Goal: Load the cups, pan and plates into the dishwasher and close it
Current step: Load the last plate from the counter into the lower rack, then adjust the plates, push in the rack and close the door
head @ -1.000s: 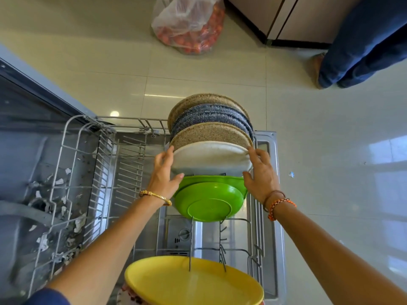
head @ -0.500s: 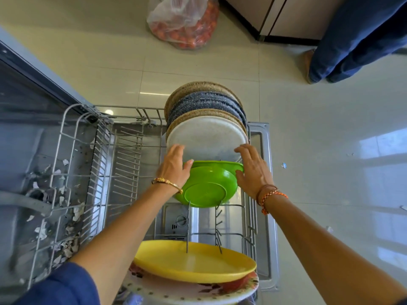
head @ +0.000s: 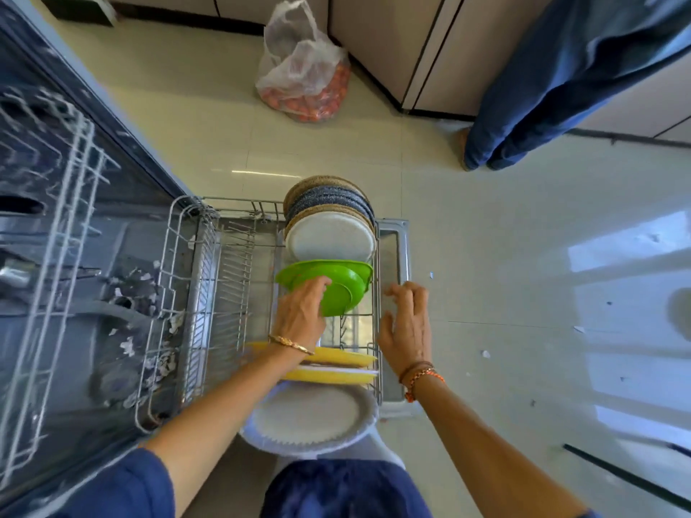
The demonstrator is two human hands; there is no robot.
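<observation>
— Where's that green plastic bowl (head: 338, 284)?
— On edge in the pulled-out wire dishwasher rack (head: 209, 263), just before the white round plate (head: 331, 239). Her left hand (head: 301, 315) rests on it, fingers curved.
— The right hand (head: 405, 327)?
— Spread, holding nothing, by the rack's side.

The scene is brightly lit by daylight that falls in broad pale patches on the glossy floor tiles (head: 504, 256) at the right, where window-shaped reflections glare almost white. A short bright streak of reflected light lies on the floor just beyond the stack of plates (head: 329, 214). Shadows are soft and faint. The dishwasher interior (head: 74, 256) at the left is much darker and bluish, and its upper rack (head: 48, 151) is smeared by motion blur. The wide-angle lens bends straight lines near the edges, so the cabinets (head: 392, 39) lean outward. The centre is fairly sharp; the right hand (head: 405, 323) is slightly blurred.
</observation>
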